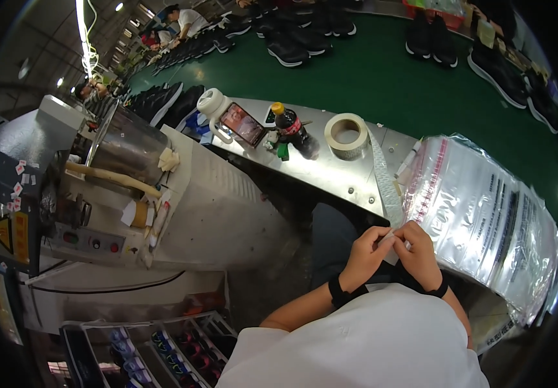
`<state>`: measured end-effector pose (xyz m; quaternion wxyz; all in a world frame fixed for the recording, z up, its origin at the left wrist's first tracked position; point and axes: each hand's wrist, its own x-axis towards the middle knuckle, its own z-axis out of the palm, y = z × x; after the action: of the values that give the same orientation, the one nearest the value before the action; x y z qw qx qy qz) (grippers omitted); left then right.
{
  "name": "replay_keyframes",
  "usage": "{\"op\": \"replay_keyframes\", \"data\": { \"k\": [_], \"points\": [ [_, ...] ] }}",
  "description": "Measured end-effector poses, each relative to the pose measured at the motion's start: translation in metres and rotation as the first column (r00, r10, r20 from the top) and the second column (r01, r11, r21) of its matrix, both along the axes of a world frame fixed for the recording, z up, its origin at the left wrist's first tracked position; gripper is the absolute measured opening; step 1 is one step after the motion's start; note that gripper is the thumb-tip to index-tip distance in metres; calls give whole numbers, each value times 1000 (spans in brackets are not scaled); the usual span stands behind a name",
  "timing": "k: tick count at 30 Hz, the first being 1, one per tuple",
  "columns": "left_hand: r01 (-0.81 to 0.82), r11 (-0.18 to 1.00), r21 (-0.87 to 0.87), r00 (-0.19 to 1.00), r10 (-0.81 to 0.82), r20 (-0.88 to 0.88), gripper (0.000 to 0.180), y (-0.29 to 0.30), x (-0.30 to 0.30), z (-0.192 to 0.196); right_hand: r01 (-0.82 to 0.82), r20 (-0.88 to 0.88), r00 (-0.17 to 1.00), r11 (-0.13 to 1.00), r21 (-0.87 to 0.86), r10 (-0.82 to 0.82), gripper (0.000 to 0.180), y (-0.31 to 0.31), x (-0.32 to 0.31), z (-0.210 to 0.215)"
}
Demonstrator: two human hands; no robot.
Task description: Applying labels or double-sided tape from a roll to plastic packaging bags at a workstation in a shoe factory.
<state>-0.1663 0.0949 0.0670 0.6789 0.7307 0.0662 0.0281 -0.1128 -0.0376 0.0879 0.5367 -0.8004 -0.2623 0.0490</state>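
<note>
Right of centre, I can't make out the small whitish piece (389, 238) between left hand (364, 253) and right hand (418, 251); the top edge crops a red basket (450, 20).

Illumination: bright tube lamp (82, 29) at upper left, with smaller ceiling lights (120, 7). Glare appears on the metal tabletop (334, 178) and the clear plastic bags (473, 213). Deep shadow falls beneath the tabletop, beside the machine base (227, 220). Optics: fisheye curvature bends straight edges; corners darken to black. Distant workers (189, 22) lack detail; left hand (365, 252) and right hand (420, 252) resolve more clearly.
</note>
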Motion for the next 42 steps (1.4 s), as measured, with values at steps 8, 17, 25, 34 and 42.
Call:
{"op": "replay_keyframes", "data": {
  "k": [8, 17, 25, 34, 42],
  "points": [
    [-36, 990, -138, 998, 29, -50, 17, 12, 9, -12, 64, -25, 998, 997, -30, -65, 6, 0, 1, -4],
    [23, 979, -202, 999, -33, -42, 14, 10, 16, -11, 92, -23, 995, 993, -75, -94, 9, -2, 2, 0],
    [-87, 967, -240, 996, 81, -37, 13, 15, 23, -10, 82, -113, 990, 994, -77, -90, 8, -23, 1, -7],
    [203, 653, 729, 798, -542, 264, 52, -3, 53, -12, 425, 209, 898, 885, -190, -387, 18, -43, 41, 11],
    [421, 552, 720, 772, -635, 35, 67, -9, 50, -16, 645, 555, 720, 696, -314, -417, 22, -48, 41, -39]
  ]
}}
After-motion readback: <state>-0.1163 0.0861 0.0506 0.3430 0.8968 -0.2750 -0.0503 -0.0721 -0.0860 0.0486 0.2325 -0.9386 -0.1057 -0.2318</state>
